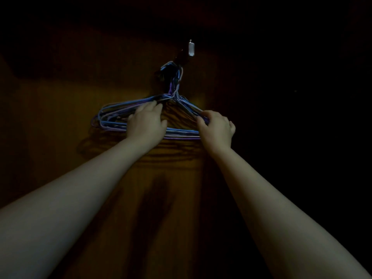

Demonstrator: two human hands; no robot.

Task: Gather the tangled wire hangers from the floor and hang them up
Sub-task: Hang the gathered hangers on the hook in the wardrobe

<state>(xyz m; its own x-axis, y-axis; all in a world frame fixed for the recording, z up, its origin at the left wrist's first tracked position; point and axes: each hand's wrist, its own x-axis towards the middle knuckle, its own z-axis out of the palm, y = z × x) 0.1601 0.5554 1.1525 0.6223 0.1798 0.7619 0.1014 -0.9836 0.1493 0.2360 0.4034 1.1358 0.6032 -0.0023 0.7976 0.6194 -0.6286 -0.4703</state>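
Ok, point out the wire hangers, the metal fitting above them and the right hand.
wire hangers (181, 134): head view, on the bundled bottom bars.
metal fitting (191, 48): head view, middle of its bright plate.
right hand (218, 127): head view, back of the hand.

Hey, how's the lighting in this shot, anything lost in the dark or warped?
Head view: very dim, a warm patch lights only the wooden panel round the wire hangers and metal hook; corners go black. Head view: hanger and arm shadows fall on the wood below the left hand and right hand. Head view: wide-angle lens stretches the forearms.
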